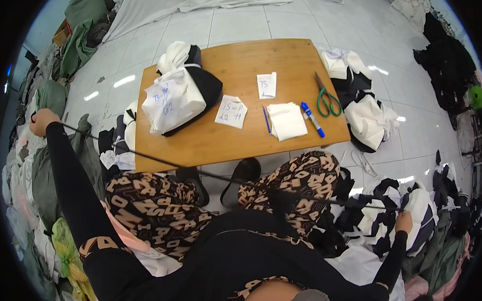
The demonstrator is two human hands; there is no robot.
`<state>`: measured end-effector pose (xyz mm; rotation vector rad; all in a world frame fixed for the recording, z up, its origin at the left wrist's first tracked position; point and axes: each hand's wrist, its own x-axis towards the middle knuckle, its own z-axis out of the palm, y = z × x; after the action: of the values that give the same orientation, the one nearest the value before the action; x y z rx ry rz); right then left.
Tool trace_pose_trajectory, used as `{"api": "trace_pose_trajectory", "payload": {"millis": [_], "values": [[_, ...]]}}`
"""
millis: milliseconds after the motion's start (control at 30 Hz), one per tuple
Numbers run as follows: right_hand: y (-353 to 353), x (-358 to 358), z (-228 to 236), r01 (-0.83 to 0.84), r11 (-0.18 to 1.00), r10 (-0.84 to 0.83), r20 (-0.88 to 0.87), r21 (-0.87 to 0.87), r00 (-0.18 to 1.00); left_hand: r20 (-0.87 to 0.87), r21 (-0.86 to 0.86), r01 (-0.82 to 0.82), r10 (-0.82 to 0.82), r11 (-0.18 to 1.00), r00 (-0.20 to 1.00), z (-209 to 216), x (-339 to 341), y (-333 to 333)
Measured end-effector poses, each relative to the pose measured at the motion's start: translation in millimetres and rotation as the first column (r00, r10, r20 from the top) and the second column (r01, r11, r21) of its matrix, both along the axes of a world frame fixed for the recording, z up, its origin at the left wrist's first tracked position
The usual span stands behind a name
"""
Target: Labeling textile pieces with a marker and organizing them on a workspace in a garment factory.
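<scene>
White tile floor, heaps of cloth all round a low wooden table (240,140) bearing a tied bundle (178,97), paper slips and scissors (327,99). The left hand (41,121), fisted, pulls a black cord (162,163) taut across the knees; the right hand (402,221) seemingly pinches its far end against a black-and-white pile (381,220).

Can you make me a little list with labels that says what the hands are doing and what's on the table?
Left hand: raised out to the side, gripping one end of a thin black cord
Right hand: low, holding the cord's other end by a black-and-white fabric pile
Cord: stretched taut across the lap
Low wooden table: tied white-and-black cloth bundle, green-handled scissors, blue marker, white paper slips
Floor: white tiles, clothing heaps around
</scene>
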<state>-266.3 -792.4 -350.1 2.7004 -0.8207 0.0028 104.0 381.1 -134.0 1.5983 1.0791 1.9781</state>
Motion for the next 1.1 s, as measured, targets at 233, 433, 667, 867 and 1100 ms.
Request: {"api": "trace_pose_trajectory", "payload": {"millis": [233, 433, 667, 867, 1100], "values": [[106.2, 149.1, -16.5, -0.238, 0.665, 0.339, -0.001, 0.707, 0.941, -0.546, -0.022, 0.872, -0.737, 0.489, 0.399, -24.4, -11.4, -201.9], [197.8, 156.7, -16.8, 0.001, 0.162, 0.301, -0.050, 0.987, 0.952, -0.849, -0.406, 0.903, -0.422, 0.140, -0.317, -82.7, -97.2, -344.6], [342.3, 235.2, -19.1, -0.735, 0.434, 0.351, 0.655, 0.520, 0.670, -0.940, -0.338, 0.940, -0.037, -0.034, -0.340, -162.8, -68.1, -405.8], [394.8, 273.3, -41.8, -0.574, 0.699, 0.481, 0.312, 0.427, 0.819, -0.861, -0.424, 0.905, -0.307, -0.004, -0.405, -276.1, -81.9, -520.7], [395.2, 258.3, -18.4, -0.585, 0.670, 0.575, 0.180, 0.456, 0.798, -0.784, -0.464, 0.886, -0.458, -0.018, -0.420, -283.8, -72.5, -535.8]]}}
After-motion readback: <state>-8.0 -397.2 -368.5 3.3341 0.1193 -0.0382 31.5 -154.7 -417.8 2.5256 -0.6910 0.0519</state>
